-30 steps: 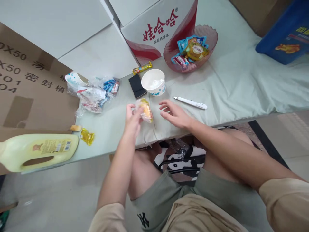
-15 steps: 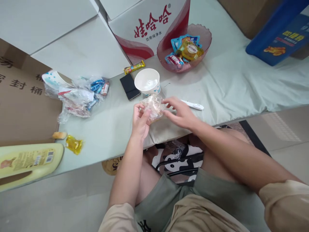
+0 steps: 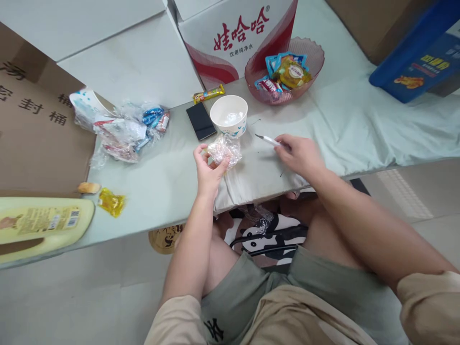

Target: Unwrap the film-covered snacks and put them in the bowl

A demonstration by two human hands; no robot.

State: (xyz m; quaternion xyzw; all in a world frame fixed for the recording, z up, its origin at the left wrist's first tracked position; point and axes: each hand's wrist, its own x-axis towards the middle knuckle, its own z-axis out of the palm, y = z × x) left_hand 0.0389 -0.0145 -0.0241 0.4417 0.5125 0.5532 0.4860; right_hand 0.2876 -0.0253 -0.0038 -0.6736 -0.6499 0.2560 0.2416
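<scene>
My left hand (image 3: 210, 167) grips a clear plastic-wrapped bundle (image 3: 225, 149) at the table's front, its contents hard to make out. To its right, my right hand (image 3: 299, 154) is closed on the white handle of a craft knife (image 3: 269, 140), whose dark, thin blade points left. Just behind the bundle stands a white paper bowl (image 3: 229, 115) with blue marks. Left of the bowl lies a dark phone (image 3: 201, 121), and a yellow snack stick (image 3: 209, 94) is behind it.
A pink glass bowl (image 3: 253, 91) holds several wrapped snacks. Crumpled wrappers (image 3: 122, 134) lie on the left, with a yellow packet (image 3: 111, 202) and bread piece (image 3: 89, 188) nearer me. A cream jug (image 3: 46, 225), a blue container (image 3: 413, 52) and a white carton (image 3: 237, 43) surround the cloth-covered table.
My right hand has left the wrapped bundle, moved right and picked up the craft knife from the table. The left hand keeps the bundle. The view has shifted slightly.
</scene>
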